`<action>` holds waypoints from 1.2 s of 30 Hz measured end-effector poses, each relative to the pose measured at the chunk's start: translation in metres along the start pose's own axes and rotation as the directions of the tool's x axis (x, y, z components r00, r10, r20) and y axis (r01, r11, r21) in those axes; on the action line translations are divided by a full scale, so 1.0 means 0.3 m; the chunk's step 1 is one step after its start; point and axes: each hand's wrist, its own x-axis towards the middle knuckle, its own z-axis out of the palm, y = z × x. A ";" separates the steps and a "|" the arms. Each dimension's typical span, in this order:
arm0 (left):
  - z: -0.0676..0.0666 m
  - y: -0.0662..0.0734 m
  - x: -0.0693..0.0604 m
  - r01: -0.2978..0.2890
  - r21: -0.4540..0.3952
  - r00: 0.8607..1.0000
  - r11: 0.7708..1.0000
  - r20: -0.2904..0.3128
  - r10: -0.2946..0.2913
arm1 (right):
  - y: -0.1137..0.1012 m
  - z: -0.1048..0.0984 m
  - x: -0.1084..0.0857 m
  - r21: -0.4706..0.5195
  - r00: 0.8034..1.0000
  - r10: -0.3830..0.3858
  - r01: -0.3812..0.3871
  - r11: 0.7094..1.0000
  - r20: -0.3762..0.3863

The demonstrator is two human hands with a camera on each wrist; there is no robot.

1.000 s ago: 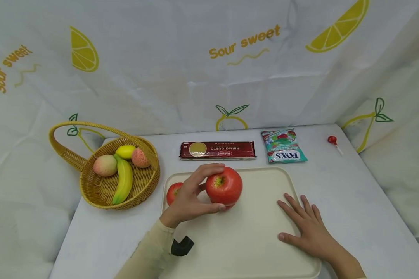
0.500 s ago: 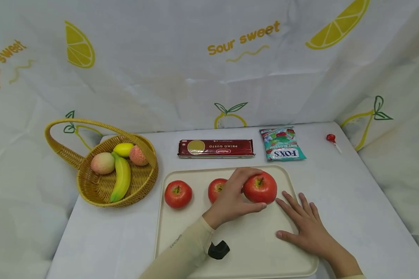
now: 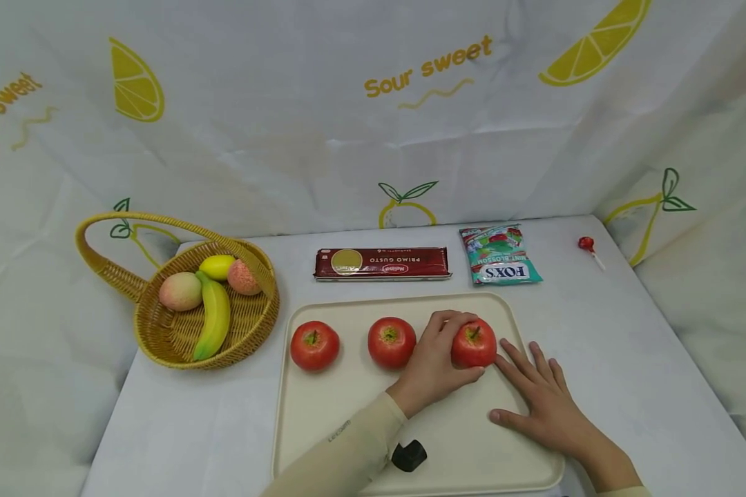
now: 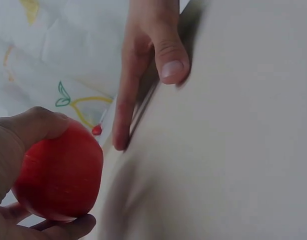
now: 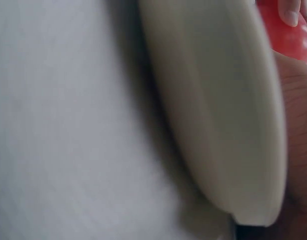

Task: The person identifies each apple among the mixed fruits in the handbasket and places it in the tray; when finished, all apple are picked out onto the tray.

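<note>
My left hand (image 3: pixel 432 366) grips a red apple (image 3: pixel 477 345) by its sides, fingers behind and thumb in front, at the right part of a cream tray (image 3: pixel 460 452). In the left wrist view the held apple (image 4: pixel 63 172) shows between thumb and fingers; I cannot tell whether it touches the tray. Two more apples lie on the tray: one at the left (image 3: pixel 314 346), one in the middle (image 3: pixel 390 342). Fingers spread, my right hand (image 3: pixel 543 407) rests over the tray's right edge, close to the held apple.
A wicker basket (image 3: pixel 152 338) at the left holds a banana (image 3: pixel 214 317), a lemon (image 3: pixel 216 266) and two peach-like fruits. Behind the tray lie a dark red pasta packet (image 3: pixel 382 264) and a candy bag (image 3: pixel 500 255). A lollipop (image 3: pixel 587 245) is at the back right.
My left hand has carried the apple rightward across the tray and lowered it, uncovering the left and middle apples. The right hand has stayed in place.
</note>
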 end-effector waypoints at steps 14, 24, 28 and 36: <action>0.053 -0.038 -0.001 -0.045 0.001 0.999 0.999 -0.019 0.045 | 0.004 0.008 -0.002 -0.016 0.999 -0.024 0.023 1.000 -0.022; 0.076 -0.047 -0.005 -0.065 0.027 0.998 0.998 -0.024 0.065 | 0.001 0.006 -0.003 -0.013 1.000 -0.017 0.017 1.000 -0.021; 0.079 -0.052 -0.007 -0.078 0.019 0.996 0.997 -0.032 0.078 | -0.001 0.005 -0.002 -0.010 1.000 -0.007 0.007 1.000 -0.011; 0.084 -0.055 -0.014 -0.099 0.008 0.994 0.995 -0.038 0.099 | 0.002 0.007 -0.002 -0.016 1.000 -0.013 0.013 1.000 -0.019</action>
